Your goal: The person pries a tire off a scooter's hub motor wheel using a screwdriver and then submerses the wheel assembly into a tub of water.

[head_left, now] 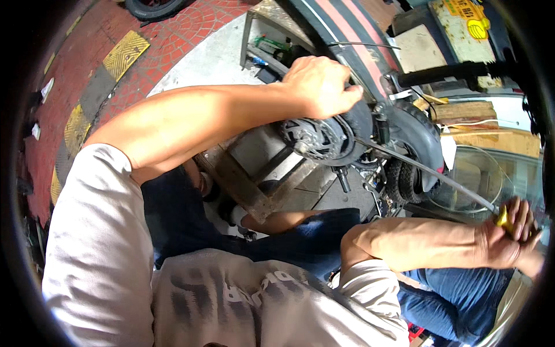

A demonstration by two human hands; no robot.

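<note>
Head view. Your left hand point(321, 85) is closed over the top of the small scooter wheel point(326, 136), fingers curled down onto the black tyre; judged, this steadies the wheel against the levering force. The wheel's hub motor point(309, 139) faces you, just below the palm.

Your right hand point(509, 240) is clamped around the yellow handle point(504, 220) of a long metal bar point(428, 170). Its shaft runs up and left, with the far tip at the tyre's edge beside the hub. Held far out on the handle, you get the most leverage, by my reading.

The scooter point(347, 34) lies tilted, its dark deck with red stripes overhead, so the wheel sits within reach above your knees. A black handlebar grip point(445, 72) juts right.

Signs and packages: a yellow rectangular label point(462, 14) with dark marks sits on a worn grey panel, top right. Yellow ribbed paving slabs point(124, 53) lie among red bricks, top left. An open grey box point(263, 43) behind the wheel holds small green and blue items, too small to identify.
</note>
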